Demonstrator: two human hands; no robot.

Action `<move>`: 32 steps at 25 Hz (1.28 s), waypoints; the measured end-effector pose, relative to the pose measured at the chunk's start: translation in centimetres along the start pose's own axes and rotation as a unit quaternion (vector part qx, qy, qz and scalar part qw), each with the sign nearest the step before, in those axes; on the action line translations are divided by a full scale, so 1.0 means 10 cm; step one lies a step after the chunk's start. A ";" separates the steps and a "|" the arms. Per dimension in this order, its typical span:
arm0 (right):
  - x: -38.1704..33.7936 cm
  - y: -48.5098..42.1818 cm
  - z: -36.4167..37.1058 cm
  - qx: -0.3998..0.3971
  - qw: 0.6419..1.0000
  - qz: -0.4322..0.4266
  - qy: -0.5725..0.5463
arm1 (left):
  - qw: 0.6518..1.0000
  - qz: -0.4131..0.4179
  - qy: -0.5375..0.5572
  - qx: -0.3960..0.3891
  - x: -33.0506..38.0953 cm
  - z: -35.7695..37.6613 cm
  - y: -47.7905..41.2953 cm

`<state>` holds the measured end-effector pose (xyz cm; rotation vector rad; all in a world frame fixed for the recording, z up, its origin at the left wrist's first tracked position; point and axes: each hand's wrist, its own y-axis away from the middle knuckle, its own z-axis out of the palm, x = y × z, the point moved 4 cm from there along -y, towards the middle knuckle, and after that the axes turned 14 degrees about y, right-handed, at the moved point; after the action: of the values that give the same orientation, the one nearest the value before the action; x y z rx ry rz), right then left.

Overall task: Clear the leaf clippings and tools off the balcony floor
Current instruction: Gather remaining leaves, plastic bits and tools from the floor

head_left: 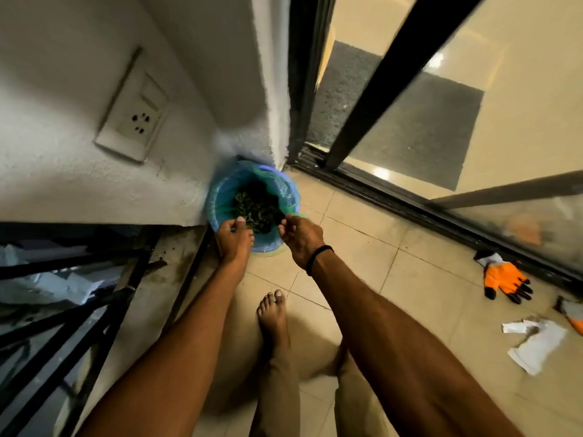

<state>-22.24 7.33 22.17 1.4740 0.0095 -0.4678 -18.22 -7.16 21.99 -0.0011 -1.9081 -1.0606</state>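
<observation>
A blue bin (pixel 220 197) lined with a green-blue plastic bag stands in the wall corner on the tiled balcony floor. Dark green leaf clippings (pixel 257 206) fill its bottom. My left hand (pixel 235 239) is at the bin's near left rim with fingers curled down over the bag edge. My right hand (pixel 299 236) is at the near right rim, fingertips pinching the bag edge. An orange-and-black work glove (pixel 504 280) lies on the floor at the right, by the door track. A second glove (pixel 572 313) shows at the right edge.
White torn paper (pixel 533 345) lies on the tiles at right. A sliding glass door with black frame (pixel 372 99) stands behind the bin. A black railing (pixel 94 310) runs along the left. My bare foot (pixel 273 313) stands below the bin. A wall socket (pixel 134 108) is upper left.
</observation>
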 end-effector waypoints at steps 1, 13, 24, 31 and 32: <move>0.02 0.10 -0.14 0.013 1.000 0.003 -0.014 | 1.000 0.008 -0.020 -0.018 0.03 0.03 0.14; 0.49 1.14 -3.07 0.145 0.951 -0.009 -0.271 | 0.901 0.077 -0.326 -0.275 -0.82 1.24 2.35; 1.89 2.28 -6.73 0.230 0.866 -0.052 -0.440 | 0.765 0.156 -0.424 -0.459 -3.13 2.13 5.68; 3.14 2.91 -8.75 0.325 0.797 -0.047 -0.507 | 0.641 0.175 -0.494 -0.560 -4.68 2.44 7.59; 3.31 2.93 -8.98 0.338 0.785 -0.041 -0.518 | 0.619 0.180 -0.506 -0.572 -4.91 2.49 7.75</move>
<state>41.62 83.93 30.36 1.7119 -1.0746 -1.4161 23.08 77.68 33.63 -1.9922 -1.4955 -2.0093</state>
